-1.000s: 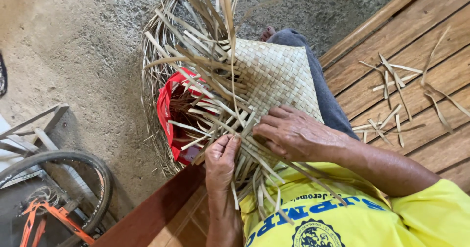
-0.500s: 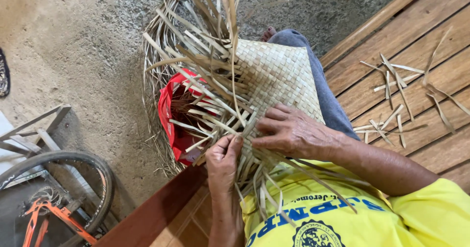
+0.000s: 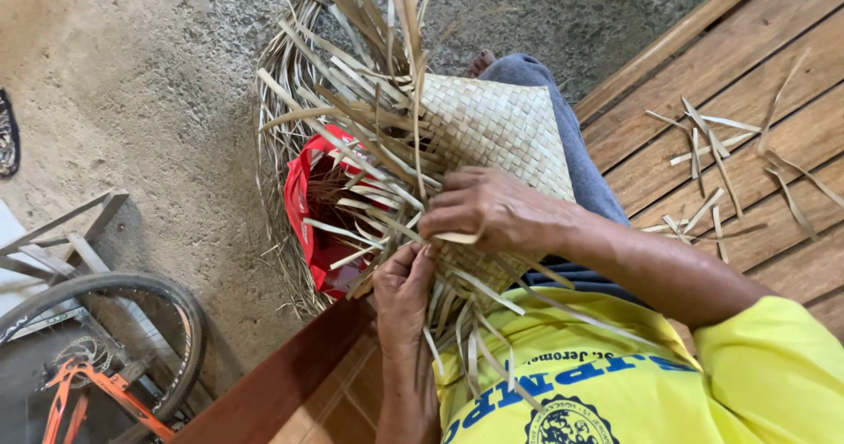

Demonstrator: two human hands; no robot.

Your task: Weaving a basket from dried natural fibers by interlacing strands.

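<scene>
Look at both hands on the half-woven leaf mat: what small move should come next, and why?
Probably pull the strip taut and press it flat. The right hand pinches a loose strip at the woven mat edge, the left hand grips strips just below, and many unwoven ends stick out.

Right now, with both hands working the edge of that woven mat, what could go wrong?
The left hand pinches strips at the woven mat edge while the right hand presses the weave flat; if either lets go, the last crossings could loosen. The loose strips fan out tangled over the red bag, so the wrong one might get pulled. The thin dry strips may also crease or split where the fingers bend them.
</scene>
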